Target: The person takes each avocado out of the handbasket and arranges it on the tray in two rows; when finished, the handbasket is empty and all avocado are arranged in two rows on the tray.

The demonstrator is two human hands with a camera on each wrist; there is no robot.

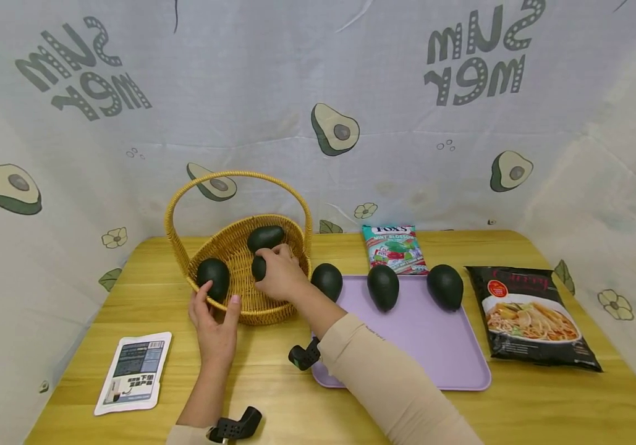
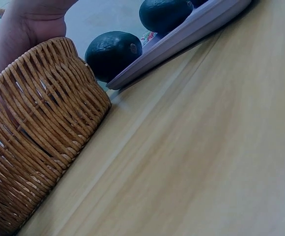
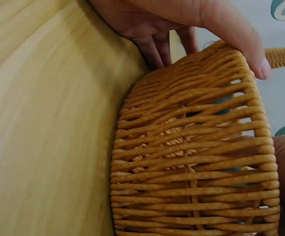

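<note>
A yellow wicker basket (image 1: 275,316) with a tall hooped handle stands on the table. My left hand (image 1: 214,334) holds its front left rim, thumb over the edge, as the right wrist view shows. Just inside that rim lies a dark green avocado (image 1: 213,278), close to the left fingertips. Reaching over the basket's right side, my right hand (image 1: 283,273) grips another avocado (image 1: 259,267), mostly covered by the fingers. Behind it a third avocado (image 1: 266,238) rests against the back wall. In the left wrist view the basket's weave (image 2: 44,108) hides the right fingers.
A lilac tray (image 1: 434,364) to the right carries three avocados (image 1: 383,287) along its far edge. Beyond it is a FOX'S candy bag (image 1: 394,249). A black noodle packet (image 1: 534,318) lies at the right, a white pouch (image 1: 134,374) at the left. A printed curtain (image 1: 251,99) hangs behind.
</note>
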